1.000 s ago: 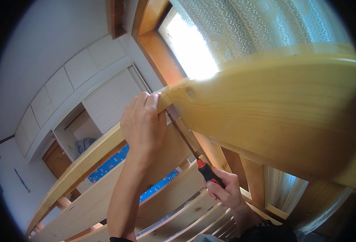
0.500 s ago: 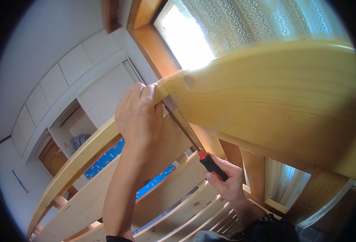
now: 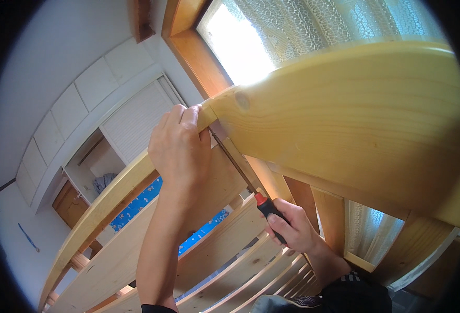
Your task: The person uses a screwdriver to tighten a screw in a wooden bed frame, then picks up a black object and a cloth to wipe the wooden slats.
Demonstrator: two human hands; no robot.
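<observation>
In the head view, the left hand's grip was clamped over the curved wooden rail, just left of where it met the broad board, a hold that seemed meant to steady the joint. Down and right of it, the right hand's grip was closed around the screwdriver by its black-and-red handle, presumably angled so the shaft could reach the rail's underside beside the left grip, though the exact contact could not be made out.

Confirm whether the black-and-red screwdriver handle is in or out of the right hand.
In: the handle sits in the right hand, thumb against it, metal shaft protruding.
</observation>
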